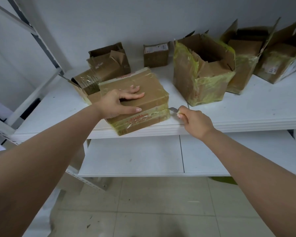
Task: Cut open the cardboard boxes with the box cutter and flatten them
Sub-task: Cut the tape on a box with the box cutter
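Your right hand was wrapped around the box cutter, blade tip at the taped box corner, right at the shelf front edge. Your left hand lay flat on top, fingers straight, thumb hooked over the near edge, arm stretched forward. That glossy tape probably slid; stiff, light cardboard wanted pinning from above. Behind, opened boxes stood waiting.

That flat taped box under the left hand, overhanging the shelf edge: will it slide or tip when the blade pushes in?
The taped box probably slides easily: glossy tape wraps it and the white shelf looks smooth. Its near corner overhangs the edge, so it could tip forward, though the left hand pressing flat on top should steady it against the box cutter in the right hand.
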A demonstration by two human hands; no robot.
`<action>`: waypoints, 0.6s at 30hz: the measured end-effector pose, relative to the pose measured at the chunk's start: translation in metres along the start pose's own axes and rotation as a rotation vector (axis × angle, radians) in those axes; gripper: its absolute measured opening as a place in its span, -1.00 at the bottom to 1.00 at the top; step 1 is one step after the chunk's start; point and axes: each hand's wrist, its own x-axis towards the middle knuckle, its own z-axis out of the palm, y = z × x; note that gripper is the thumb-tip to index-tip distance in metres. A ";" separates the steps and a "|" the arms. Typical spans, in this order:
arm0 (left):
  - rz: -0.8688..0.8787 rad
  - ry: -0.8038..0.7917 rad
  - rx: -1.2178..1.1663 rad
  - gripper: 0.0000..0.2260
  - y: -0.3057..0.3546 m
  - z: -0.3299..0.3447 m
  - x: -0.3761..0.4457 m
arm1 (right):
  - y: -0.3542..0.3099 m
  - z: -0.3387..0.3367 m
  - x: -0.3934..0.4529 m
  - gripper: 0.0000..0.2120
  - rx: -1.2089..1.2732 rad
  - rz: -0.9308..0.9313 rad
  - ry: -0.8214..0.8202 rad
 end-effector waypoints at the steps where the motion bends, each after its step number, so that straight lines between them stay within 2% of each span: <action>1: 0.002 0.005 0.001 -0.47 0.000 0.000 0.000 | 0.001 -0.001 -0.001 -0.88 -0.040 0.005 -0.018; 4: -0.003 0.008 0.001 -0.45 0.000 0.000 -0.001 | -0.004 -0.004 -0.001 -0.87 -0.158 0.027 -0.085; 7: -0.012 0.017 -0.011 -0.46 0.003 0.001 -0.003 | -0.005 -0.007 0.000 -0.89 -0.110 0.053 -0.126; 12: -0.080 0.111 0.009 -0.47 0.018 0.014 0.001 | 0.002 -0.005 -0.003 -0.82 0.221 0.165 0.060; 18: -0.398 0.366 0.118 -0.43 0.057 0.049 0.038 | -0.012 -0.005 -0.010 -0.76 0.383 0.209 0.081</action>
